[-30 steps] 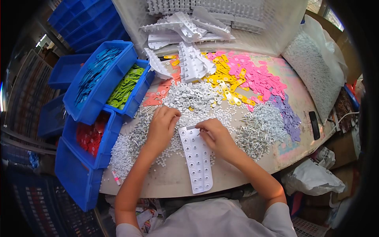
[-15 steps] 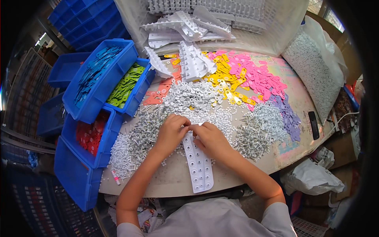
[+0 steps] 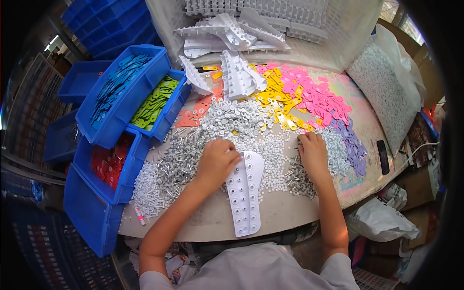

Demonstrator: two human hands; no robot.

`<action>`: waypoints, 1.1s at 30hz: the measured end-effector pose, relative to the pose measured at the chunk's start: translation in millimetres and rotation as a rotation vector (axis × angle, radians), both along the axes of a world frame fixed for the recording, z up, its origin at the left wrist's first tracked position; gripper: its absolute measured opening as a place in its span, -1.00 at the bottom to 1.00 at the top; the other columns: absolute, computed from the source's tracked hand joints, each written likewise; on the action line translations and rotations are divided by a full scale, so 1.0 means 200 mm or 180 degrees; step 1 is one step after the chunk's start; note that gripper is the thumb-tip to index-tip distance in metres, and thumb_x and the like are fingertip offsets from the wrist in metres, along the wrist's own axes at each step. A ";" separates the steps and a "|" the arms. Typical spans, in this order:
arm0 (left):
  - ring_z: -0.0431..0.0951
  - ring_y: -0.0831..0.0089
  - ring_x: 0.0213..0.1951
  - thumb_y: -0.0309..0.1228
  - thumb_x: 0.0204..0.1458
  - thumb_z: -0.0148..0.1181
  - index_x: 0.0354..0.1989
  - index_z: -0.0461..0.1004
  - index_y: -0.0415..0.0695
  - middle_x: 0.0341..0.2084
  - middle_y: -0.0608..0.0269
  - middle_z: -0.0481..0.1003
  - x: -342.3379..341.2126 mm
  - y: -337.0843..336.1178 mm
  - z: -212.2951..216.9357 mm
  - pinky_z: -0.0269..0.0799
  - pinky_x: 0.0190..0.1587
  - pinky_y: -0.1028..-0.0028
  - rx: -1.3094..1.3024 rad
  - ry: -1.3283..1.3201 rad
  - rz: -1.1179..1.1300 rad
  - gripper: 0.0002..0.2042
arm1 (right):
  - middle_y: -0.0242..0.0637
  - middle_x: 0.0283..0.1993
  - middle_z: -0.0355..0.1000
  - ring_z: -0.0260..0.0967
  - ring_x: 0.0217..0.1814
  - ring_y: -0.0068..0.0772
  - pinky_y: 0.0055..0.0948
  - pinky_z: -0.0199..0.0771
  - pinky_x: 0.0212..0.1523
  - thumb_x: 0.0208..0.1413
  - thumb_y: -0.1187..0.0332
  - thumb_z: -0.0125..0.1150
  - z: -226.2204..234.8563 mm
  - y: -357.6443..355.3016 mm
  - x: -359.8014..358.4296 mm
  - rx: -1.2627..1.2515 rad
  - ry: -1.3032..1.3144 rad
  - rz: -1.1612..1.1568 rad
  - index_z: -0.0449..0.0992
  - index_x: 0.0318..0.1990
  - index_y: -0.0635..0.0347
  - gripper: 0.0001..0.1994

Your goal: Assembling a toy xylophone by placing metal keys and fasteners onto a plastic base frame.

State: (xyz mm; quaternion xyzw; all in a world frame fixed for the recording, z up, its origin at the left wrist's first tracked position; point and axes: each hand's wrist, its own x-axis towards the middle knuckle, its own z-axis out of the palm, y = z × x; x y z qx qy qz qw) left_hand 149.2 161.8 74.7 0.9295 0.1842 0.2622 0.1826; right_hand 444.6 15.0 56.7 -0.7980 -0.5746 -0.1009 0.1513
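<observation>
A white plastic panel [image 3: 245,203], with two rows of round raised rings, a middle row of studs and a wide upper end, lies lengthwise before me. My left hand [image 3: 217,159] is at its upper left edge, fingers curled and pressed together; what they pinch is hidden. To the right, my right hand [image 3: 314,153] is over the small parts, fingers bent, thumb apart, with nothing visible in them. Silver pins [image 3: 299,180] lie beside and below it, pale grey small parts [image 3: 337,152] to its right. Tiny white discs [image 3: 270,153] spread between the hands.
Blue bins [image 3: 116,96] with blue, green and red tags stand at the left. Yellow tags [image 3: 278,94], pink tags [image 3: 321,96] and purple tags [image 3: 353,145] are heaped further back. White moulded panels [image 3: 237,77] pile up behind. A full clear sack [image 3: 384,82] leans at the right.
My right hand has left the panel's top and moved right to the small parts. My left hand remains near the panel's upper left, and the panel's wide end is now uncovered.
</observation>
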 end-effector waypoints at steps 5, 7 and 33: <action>0.53 0.13 -0.07 -0.52 0.06 0.35 -0.25 0.65 -0.14 -0.25 0.19 0.55 -0.04 0.22 0.02 0.37 0.05 0.22 -0.0114 -0.0245 0.0972 -0.90 | -0.19 -0.18 0.48 0.41 -0.02 -0.05 -0.11 0.43 0.04 0.12 0.47 0.34 0.00 -0.01 0.00 0.0060 0.0194 0.0066 0.55 -0.20 0.19 -0.88; 0.52 0.15 -0.06 -0.51 0.07 0.32 -0.27 0.66 -0.12 -0.25 0.20 0.54 -0.06 0.30 -0.01 0.36 0.07 0.22 -0.0023 -0.0094 0.0926 -0.93 | -0.20 -0.20 0.47 0.41 -0.04 -0.08 -0.11 0.38 0.02 0.17 0.43 0.31 0.00 0.00 0.01 -0.0119 0.0221 0.0141 0.54 -0.18 0.15 -0.90; 0.54 0.18 -0.07 -0.47 0.01 0.31 -0.37 0.66 -0.17 -0.34 0.16 0.54 0.12 0.34 -0.11 0.36 0.08 0.17 0.0594 0.0856 0.0773 -0.93 | -0.27 -0.24 0.43 0.39 -0.03 -0.12 -0.14 0.37 0.00 0.10 0.46 0.35 0.00 -0.03 0.01 -0.0090 0.0372 0.0319 0.54 -0.24 0.11 -0.89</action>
